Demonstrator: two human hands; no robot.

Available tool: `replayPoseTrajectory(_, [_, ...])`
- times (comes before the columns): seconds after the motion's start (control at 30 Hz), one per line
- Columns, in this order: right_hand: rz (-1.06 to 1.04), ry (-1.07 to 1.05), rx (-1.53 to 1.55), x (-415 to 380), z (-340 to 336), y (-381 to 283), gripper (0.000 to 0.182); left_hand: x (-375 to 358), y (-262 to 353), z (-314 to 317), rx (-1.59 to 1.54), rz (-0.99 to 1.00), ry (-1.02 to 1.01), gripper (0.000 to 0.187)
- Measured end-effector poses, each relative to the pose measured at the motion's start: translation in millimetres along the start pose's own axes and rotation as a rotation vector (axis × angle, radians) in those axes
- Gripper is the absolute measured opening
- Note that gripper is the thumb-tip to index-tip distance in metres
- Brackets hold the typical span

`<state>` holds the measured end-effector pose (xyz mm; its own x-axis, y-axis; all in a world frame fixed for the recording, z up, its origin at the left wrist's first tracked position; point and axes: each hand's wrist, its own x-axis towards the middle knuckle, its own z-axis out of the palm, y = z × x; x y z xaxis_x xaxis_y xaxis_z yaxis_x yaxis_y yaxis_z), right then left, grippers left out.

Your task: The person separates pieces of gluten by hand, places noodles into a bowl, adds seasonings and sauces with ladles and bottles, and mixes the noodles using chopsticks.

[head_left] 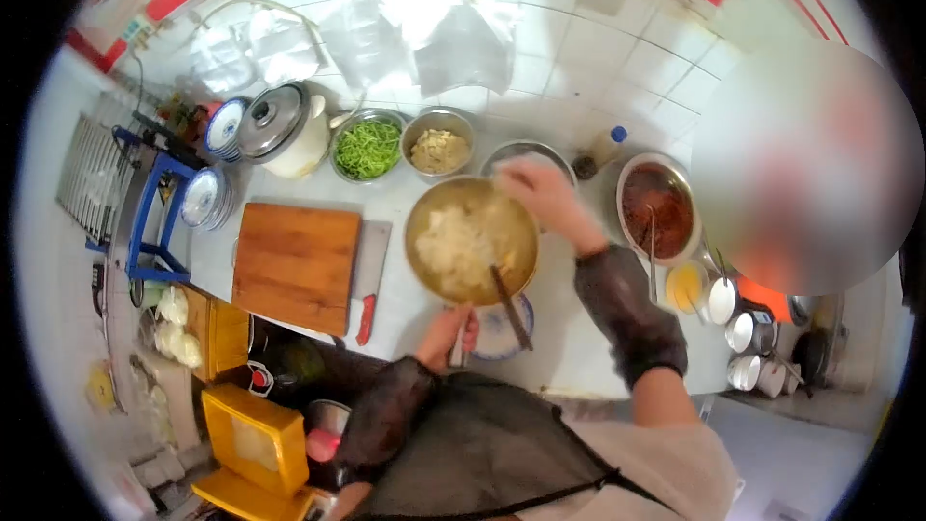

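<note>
A big metal bowl [429,217] of pale shredded food [458,241] stands on the white counter [569,347], partly over a blue-patterned plate [497,333]. Dark chopsticks [511,307] lean out over its near rim. My left hand [446,333] is closed around a metal handle at the bowl's near edge. My right hand [540,198] reaches over the far rim with fingers curled. Blur hides whether it grips the rim or pinches something. Both forearms wear dark sleeve covers.
A wooden cutting board [297,265] and a red-handled cleaver [369,280] lie to the left. Behind are bowls of green strips [367,148] and beige bits [438,150], an empty steel bowl [521,152], a lidded pot [280,125] and a chilli bowl [658,207]. Another person [801,164] stands at right.
</note>
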<state>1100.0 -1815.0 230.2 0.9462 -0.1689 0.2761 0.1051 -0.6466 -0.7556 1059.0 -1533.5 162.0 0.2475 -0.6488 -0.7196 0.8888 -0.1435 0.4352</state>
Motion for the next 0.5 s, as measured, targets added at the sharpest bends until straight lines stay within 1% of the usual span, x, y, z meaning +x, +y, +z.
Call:
replayPoseTrajectory(0.07, [0.088, -0.209, 0.018, 55.5, 40.1, 23.4, 0.022, -22.0, -8.5, -10.1, -0.045, 0.037, 0.034, 0.026])
replayPoseTrajectory(0.13, [-0.177, -0.304, -0.418, 101.3, 98.1, 84.6, 0.022, -37.5, -7.9, -14.3, -0.088, 0.068, 0.071, 0.025])
replayPoseTrajectory(0.17, [-0.186, -0.311, -0.412, 118.0, 128.4, 113.1, 0.022, -45.0, -4.8, -14.2, -0.107, 0.073, 0.135, 0.025])
replayPoseTrajectory(0.2, [-0.108, -0.345, -0.373, 134.7, 157.3, 138.2, 0.023, -47.9, -2.3, -17.4, -0.125, 0.080, 0.198, 0.024])
replayPoseTrajectory(0.23, [-0.075, -0.369, -0.354, 141.5, 171.8, 148.1, 0.024, -47.4, -4.6, -22.9, -0.173, 0.096, 0.182, 0.024])
replayPoseTrajectory(0.27, [-0.041, -0.393, -0.336, 148.2, 183.5, 152.0, 0.024, -47.7, -4.7, -25.4, -0.186, 0.103, 0.187, 0.024])
replayPoseTrajectory(0.33, [-0.129, -0.316, -0.366, 151.6, 201.5, 161.7, 0.027, -49.2, -1.3, -31.2, -0.157, 0.158, 0.227, 0.024])
replayPoseTrajectory(0.37, [-0.017, -0.433, -0.366, 155.1, 197.2, 153.2, 0.027, -46.7, -0.6, -35.5, -0.166, 0.161, 0.235, 0.025])
replayPoseTrajectory(0.4, [-0.025, -0.447, -0.363, 160.3, 196.1, 149.9, 0.027, -45.4, 0.1, -39.2, -0.180, 0.163, 0.243, 0.025])
replayPoseTrajectory(0.47, [0.116, -0.488, -0.489, 171.8, 194.3, 154.0, 0.026, -44.3, 5.7, -42.0, -0.172, 0.175, 0.255, 0.026])
replayPoseTrajectory(0.5, [0.113, -0.497, -0.490, 176.0, 193.7, 155.5, 0.026, -40.1, 5.6, -46.2, -0.175, 0.224, 0.243, 0.027])
